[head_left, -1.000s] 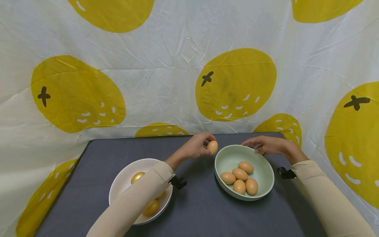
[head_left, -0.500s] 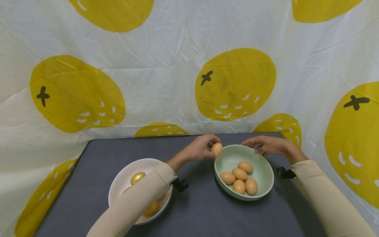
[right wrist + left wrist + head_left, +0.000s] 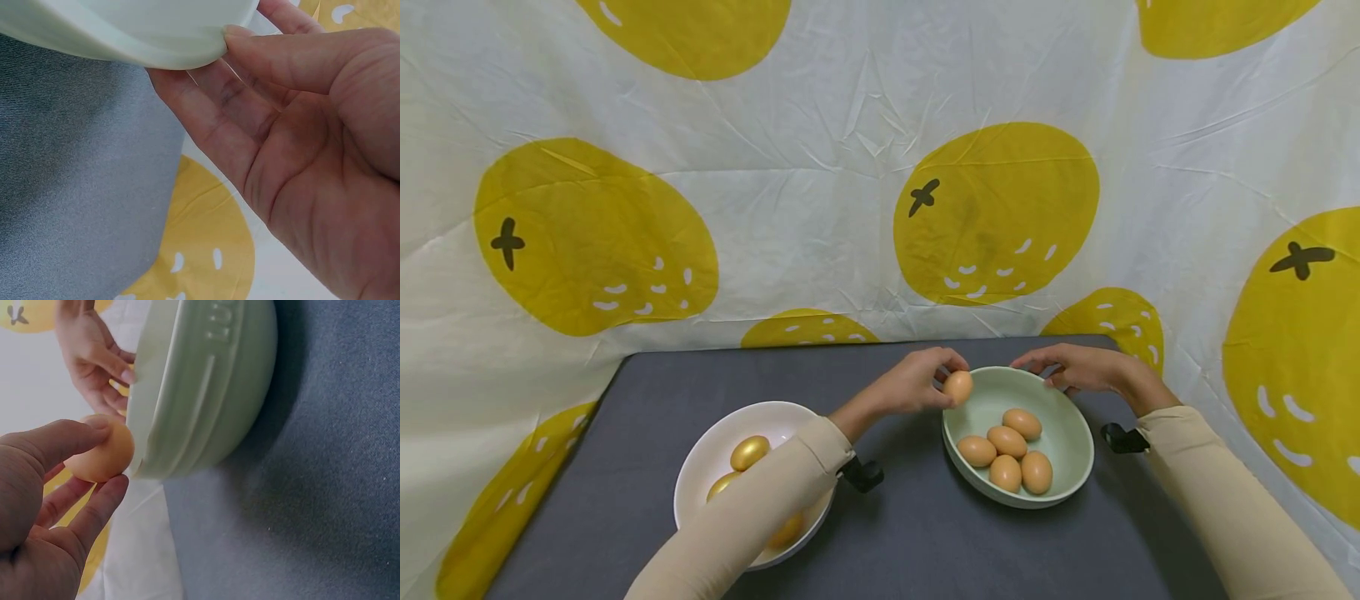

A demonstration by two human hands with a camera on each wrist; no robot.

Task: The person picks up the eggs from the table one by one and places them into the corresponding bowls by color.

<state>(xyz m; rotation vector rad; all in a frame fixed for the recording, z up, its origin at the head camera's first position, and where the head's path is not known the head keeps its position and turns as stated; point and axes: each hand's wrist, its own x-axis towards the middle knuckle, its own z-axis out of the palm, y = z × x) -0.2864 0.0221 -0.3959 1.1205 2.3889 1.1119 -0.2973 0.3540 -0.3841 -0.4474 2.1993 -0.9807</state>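
Note:
Between thumb and fingers, my left hand (image 3: 917,383) pinches a brown egg (image 3: 958,388) at the left rim of a pale green bowl (image 3: 1067,433). The left wrist view shows that egg (image 3: 106,453) close beside the bowl's outer wall (image 3: 219,394). Several brown eggs (image 3: 1007,442) lie grouped in the bottom of the green bowl. At its far right rim, my right hand (image 3: 1082,367) holds the edge. In the right wrist view the thumb (image 3: 275,56) of that hand lies on the rim, with its fingers underneath.
A white bowl (image 3: 696,467) with several golden eggs (image 3: 750,452) stands on the left, partly hidden by the left sleeve (image 3: 760,508). Both bowls are on a dark grey tabletop (image 3: 895,533). A white cloth with yellow fruit prints (image 3: 820,242) hangs behind.
My left hand has moved right and slightly toward me with the egg, from left of the green bowl to its rim. My right hand and the green bowl have stayed put.

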